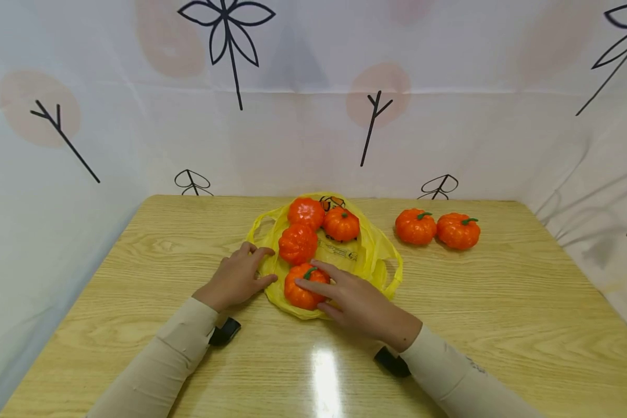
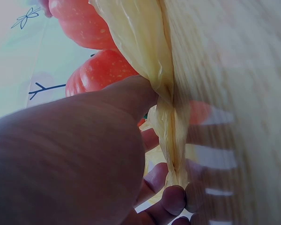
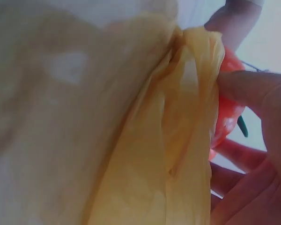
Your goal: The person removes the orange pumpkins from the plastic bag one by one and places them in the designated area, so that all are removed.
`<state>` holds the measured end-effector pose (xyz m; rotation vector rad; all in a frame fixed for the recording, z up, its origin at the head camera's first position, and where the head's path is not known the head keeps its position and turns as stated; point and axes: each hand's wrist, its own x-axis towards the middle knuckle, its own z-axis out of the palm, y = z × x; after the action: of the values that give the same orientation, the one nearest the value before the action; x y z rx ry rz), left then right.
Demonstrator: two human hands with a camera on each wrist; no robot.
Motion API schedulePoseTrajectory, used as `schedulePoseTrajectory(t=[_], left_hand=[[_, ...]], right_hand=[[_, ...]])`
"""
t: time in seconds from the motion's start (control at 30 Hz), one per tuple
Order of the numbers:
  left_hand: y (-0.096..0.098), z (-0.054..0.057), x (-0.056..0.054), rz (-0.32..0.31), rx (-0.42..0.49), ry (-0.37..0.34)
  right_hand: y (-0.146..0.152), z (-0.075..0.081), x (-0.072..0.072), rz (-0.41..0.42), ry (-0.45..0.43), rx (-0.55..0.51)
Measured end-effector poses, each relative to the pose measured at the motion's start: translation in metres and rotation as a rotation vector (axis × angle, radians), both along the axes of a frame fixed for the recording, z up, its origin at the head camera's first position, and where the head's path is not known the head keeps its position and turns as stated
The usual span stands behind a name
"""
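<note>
Steadying the nearest pumpkin [image 1: 307, 287] under the right grip [image 1: 352, 302] seems to be the step in hand; doing it well is calling for light, even contact, with the left grip [image 1: 237, 278] minding the yellow plastic bag [image 1: 377, 238] so that its rim isn't folding under. The right grip is standing wide, its fingers fairly straight and fanned over that pumpkin, which is lying within the bag's spread rim; in the blurred wrist view, whether the thumb is pressing pumpkin or film is hard to tell. The left grip is standing apart too, thumb and index finger parted while touching the bag's edge. Just beyond the right grip's fingertips, three more pumpkins [image 1: 298, 244] are sitting in the bag. Farther out, to the right grip's right, two pumpkins [image 1: 415, 227] are sitting side by side on the wooden surface [image 1: 501, 313].
</note>
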<state>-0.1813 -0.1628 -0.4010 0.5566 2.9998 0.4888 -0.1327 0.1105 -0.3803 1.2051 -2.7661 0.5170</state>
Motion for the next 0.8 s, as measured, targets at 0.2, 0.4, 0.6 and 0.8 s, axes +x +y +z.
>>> schedulePoseTrajectory(t=[0.2,0.4,0.6,0.8], left_hand=[[0.0,-0.003,0.001,0.007,-0.002,-0.007],[0.0,-0.004,0.0,0.007,0.001,0.001],[0.0,-0.002,-0.001,0.006,0.007,-0.002],[0.0,0.0,-0.001,0.011,0.008,-0.012]], right_hand=[[0.006,0.004,-0.003,0.001,-0.01,0.027],[0.012,0.009,-0.005,0.019,-0.008,-0.002],[0.02,0.014,-0.007,0.0,0.009,-0.031],[0.027,0.018,-0.011,-0.017,0.066,-0.075]])
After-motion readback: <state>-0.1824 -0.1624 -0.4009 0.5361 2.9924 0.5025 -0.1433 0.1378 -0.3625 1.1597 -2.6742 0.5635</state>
